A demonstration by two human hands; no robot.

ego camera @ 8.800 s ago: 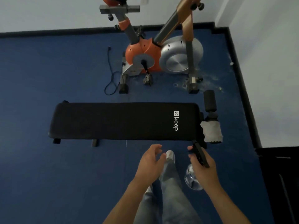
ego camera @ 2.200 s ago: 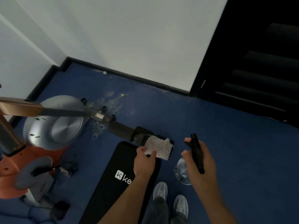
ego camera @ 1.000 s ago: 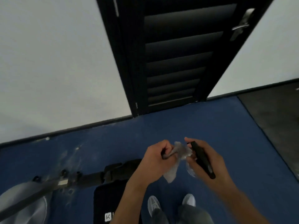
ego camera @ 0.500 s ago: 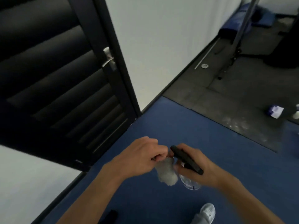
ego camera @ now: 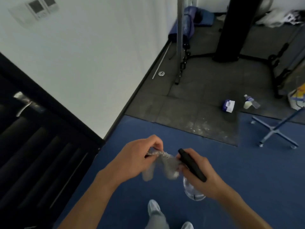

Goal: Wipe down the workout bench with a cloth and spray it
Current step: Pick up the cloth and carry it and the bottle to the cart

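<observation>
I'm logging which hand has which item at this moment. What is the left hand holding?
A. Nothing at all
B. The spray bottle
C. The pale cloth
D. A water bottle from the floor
C: the left hand pinches the pale cloth at its top edge, while the right hand has its grip around the spray bottle, whose black head points toward the cloth.

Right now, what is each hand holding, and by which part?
The left hand pinches the crumpled white cloth at its upper edge; the right hand has the clear spray bottle by its black sprayer top.
</observation>
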